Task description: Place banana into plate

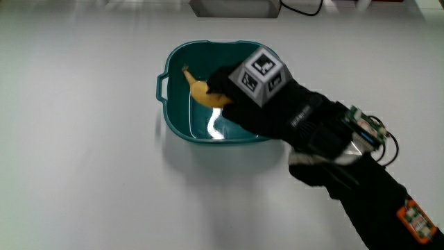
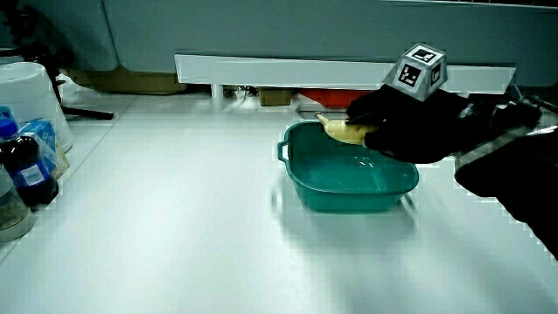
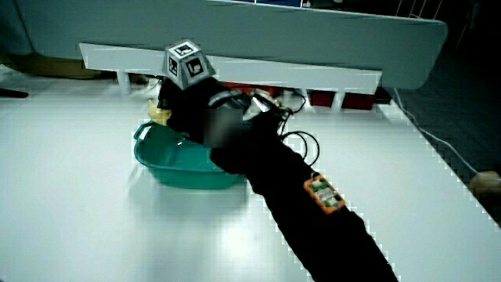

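A teal plastic basin with side handles [image 1: 179, 128] [image 2: 349, 187] [image 3: 176, 171] stands on the white table. The black-gloved hand [image 1: 243, 97] [image 2: 397, 118] [image 3: 188, 106] reaches over the basin, its patterned cube facing up. Its fingers are curled around a yellow banana [image 1: 203, 94] [image 2: 342, 130] [image 3: 159, 114]. The banana hangs above the basin's inside, its stem end poking out past the fingers. Most of the fruit is hidden by the glove.
A low white partition [image 2: 288, 68] [image 3: 258, 69] runs along the table's edge farthest from the person. In a side view, bottles [image 2: 26, 166] and a white tub [image 2: 30, 92] stand at the table's edge. A dark cable [image 1: 302, 8] lies near a white box [image 1: 232, 7].
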Motion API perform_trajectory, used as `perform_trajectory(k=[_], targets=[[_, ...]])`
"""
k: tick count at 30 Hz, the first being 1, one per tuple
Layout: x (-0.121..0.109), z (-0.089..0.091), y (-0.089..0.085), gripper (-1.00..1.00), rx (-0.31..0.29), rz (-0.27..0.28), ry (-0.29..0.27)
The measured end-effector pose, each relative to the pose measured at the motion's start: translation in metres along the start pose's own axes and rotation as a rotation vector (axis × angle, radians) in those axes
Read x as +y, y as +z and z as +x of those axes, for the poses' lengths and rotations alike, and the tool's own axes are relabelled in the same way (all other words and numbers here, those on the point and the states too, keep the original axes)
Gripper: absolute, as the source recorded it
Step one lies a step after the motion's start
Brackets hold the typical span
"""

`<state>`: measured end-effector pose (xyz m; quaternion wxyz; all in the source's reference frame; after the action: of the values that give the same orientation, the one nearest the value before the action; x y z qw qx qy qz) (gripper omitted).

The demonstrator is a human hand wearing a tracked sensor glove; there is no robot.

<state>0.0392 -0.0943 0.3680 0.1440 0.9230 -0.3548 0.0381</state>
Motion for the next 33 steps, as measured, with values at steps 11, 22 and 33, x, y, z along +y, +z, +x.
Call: perform_trajectory(k=[11, 22, 33], targets=[[0.022, 0.032, -0.059, 0.00, 0.072, -0.079, -0.084], [0.048, 0.023, -0.119, 0.00, 0.075, -0.227, -0.096], [0.054, 0.026, -0.155, 0.00, 0.088, -0.327, -0.126]])
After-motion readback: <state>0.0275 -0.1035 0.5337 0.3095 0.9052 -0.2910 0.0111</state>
